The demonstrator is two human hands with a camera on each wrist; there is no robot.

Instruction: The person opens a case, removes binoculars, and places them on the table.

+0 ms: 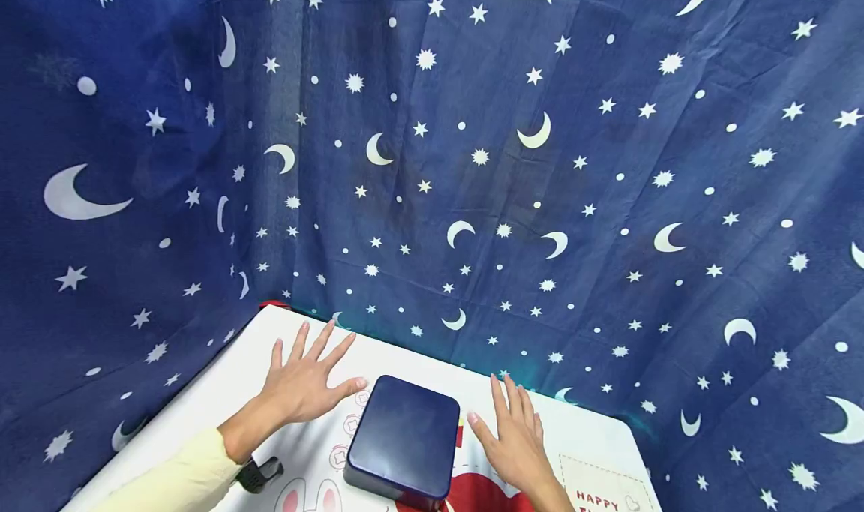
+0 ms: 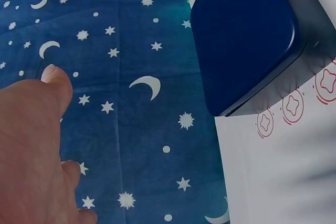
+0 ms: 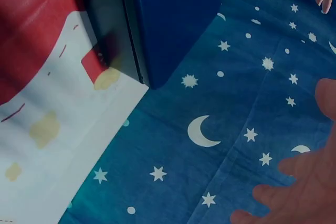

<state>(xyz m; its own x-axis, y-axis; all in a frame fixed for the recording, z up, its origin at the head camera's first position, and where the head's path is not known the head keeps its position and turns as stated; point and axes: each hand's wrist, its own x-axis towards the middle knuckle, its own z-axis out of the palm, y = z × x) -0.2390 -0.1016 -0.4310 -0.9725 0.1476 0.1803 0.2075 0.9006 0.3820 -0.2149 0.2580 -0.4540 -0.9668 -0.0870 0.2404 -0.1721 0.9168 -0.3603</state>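
A dark blue square box [image 1: 406,438] with rounded corners and a lid stands on the white table between the two hands. To its left, my left hand [image 1: 301,386] is held with fingers spread and straight, thumb toward the box, gripping nothing. On the other side, my right hand [image 1: 514,443] has its fingers extended and thumb apart, also holding nothing. The left wrist view has the box [image 2: 247,35] at upper right and the left hand [image 2: 34,145] at lower left, apart from it. In the right wrist view a gap separates the box [image 3: 173,24] from the right hand [image 3: 299,182].
The white table [image 1: 391,354] bears printed rabbit ears, red shapes and a "HAPPY" panel [image 1: 601,489]. Behind and around it hangs a blue curtain [image 1: 418,197] with moons and stars. A dark strap [image 1: 258,474] is on the left wrist, below a pale yellow sleeve [image 1: 182,474].
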